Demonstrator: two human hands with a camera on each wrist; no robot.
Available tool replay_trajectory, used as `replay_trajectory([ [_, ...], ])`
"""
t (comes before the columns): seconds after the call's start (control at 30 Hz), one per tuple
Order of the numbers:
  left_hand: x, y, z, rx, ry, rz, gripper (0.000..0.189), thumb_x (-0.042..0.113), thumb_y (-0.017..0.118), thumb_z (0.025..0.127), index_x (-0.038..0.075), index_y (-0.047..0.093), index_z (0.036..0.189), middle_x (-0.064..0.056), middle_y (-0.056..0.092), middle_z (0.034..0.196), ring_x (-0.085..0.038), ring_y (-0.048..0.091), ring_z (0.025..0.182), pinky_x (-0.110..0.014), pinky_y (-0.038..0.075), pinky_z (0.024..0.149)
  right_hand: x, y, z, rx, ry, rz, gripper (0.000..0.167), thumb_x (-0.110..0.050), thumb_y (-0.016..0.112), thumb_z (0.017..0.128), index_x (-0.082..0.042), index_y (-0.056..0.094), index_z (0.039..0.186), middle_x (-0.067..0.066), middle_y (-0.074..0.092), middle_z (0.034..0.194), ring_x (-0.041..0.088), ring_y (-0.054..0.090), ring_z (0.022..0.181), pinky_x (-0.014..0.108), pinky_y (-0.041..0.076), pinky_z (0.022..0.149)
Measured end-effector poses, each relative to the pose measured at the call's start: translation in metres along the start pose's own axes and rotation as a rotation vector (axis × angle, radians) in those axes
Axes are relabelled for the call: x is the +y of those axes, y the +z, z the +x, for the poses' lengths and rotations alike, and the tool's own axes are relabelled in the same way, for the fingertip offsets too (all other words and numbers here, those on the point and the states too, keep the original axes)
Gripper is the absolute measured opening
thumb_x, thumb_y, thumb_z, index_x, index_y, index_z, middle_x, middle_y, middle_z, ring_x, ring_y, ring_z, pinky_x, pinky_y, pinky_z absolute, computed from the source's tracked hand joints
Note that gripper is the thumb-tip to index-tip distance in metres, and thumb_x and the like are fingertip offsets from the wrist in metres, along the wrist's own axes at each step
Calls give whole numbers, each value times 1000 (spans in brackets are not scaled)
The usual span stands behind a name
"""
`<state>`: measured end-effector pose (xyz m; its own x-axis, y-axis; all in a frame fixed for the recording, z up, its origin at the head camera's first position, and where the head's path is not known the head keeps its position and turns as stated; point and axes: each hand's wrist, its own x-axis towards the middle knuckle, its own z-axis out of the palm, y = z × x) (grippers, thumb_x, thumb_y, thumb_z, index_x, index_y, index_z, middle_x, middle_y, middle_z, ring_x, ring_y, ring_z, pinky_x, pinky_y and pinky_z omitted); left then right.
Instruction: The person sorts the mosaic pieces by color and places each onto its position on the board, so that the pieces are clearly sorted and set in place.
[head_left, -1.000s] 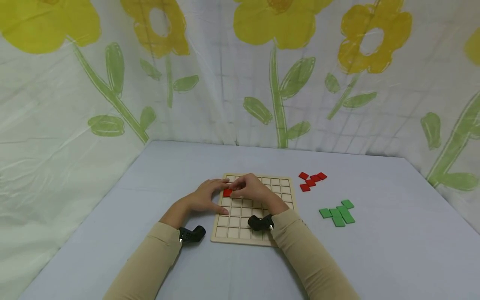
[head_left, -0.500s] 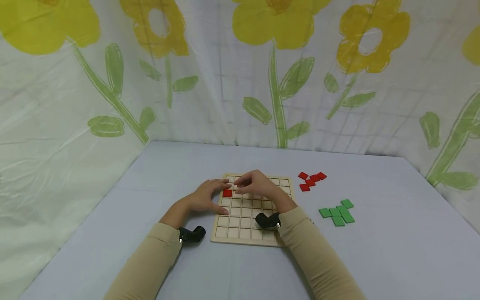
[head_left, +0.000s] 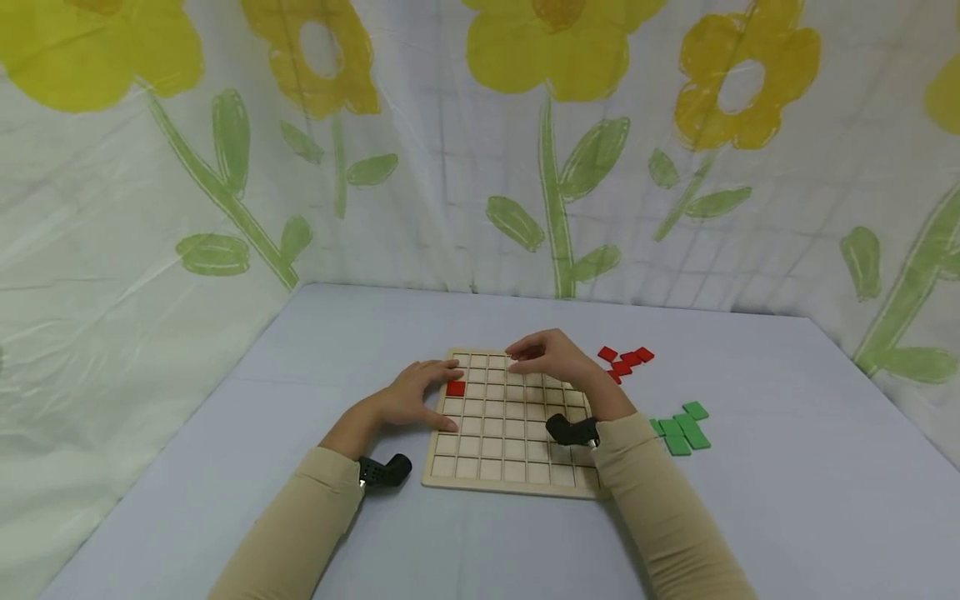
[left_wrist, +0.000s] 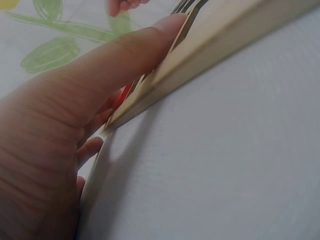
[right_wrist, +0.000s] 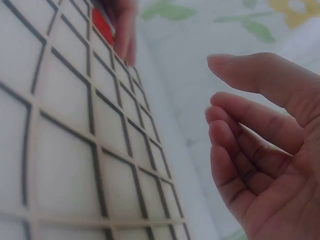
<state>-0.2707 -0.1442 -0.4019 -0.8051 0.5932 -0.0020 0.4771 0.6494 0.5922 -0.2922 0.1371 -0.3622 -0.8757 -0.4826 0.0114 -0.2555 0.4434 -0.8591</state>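
Note:
A wooden grid board lies on the table with one red square tile in a cell near its left edge. My left hand rests on the board's left side, fingers by the red tile and thumb over the frame. Above the board's far part hovers my right hand. In the right wrist view its thumb and loosely bent fingers stand apart with nothing between them.
Several red tiles lie right of the board, partly behind my right hand. Several green tiles lie nearer, by the right sleeve. A flowered curtain hangs behind the table.
My right hand has lifted off the red tile and moved right across the board, and now partly covers the loose red and green tiles. The left hand has stayed put.

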Motion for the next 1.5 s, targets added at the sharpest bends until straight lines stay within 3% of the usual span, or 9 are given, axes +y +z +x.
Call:
replay_trajectory([
  [0.2, -2, 0, 1, -1, 14, 6, 85, 43, 79, 69, 16, 41, 140, -5, 28, 153, -31, 17, 143, -53, 8, 117, 3, -26, -7, 15, 31, -8, 44, -17, 69, 84, 4, 59, 121, 24, 59, 119, 19, 60, 97, 38, 52, 88],
  [0.6, -3, 1, 0, -3, 20, 15, 84, 43, 78, 70, 16, 41, 141, -6, 27, 153, -31, 18, 142, -52, 7, 117, 26, -82, -19, 95, 135, -51, 44, -16, 64, 88, 3, 54, 126, 23, 54, 130, 31, 54, 116, 46, 42, 103],
  [0.97, -2, 0, -1, -7, 21, 19, 85, 45, 78, 70, 16, 41, 141, -5, 27, 153, -31, 18, 142, -52, 7, 117, 48, -122, -32, 144, 232, -69, 45, -16, 58, 91, 5, 49, 130, 24, 46, 137, 38, 41, 127, 54, 30, 110],
  [1.37, -1, 0, -2, -10, 10, 24, 85, 46, 77, 70, 18, 40, 141, -4, 26, 154, -31, 16, 143, -52, 8, 117, 71, -139, -41, 214, 380, -95, 47, -18, 52, 94, 3, 43, 135, 26, 34, 144, 41, 28, 133, 56, 26, 111],
  [1.5, -1, -1, -3, -7, -13, 36, 86, 46, 77, 69, 19, 40, 141, -3, 26, 154, -32, 16, 142, -53, 11, 116, 78, -142, -43, 227, 407, -87, 46, -17, 51, 94, 3, 43, 135, 26, 36, 143, 40, 31, 130, 55, 26, 111],
])
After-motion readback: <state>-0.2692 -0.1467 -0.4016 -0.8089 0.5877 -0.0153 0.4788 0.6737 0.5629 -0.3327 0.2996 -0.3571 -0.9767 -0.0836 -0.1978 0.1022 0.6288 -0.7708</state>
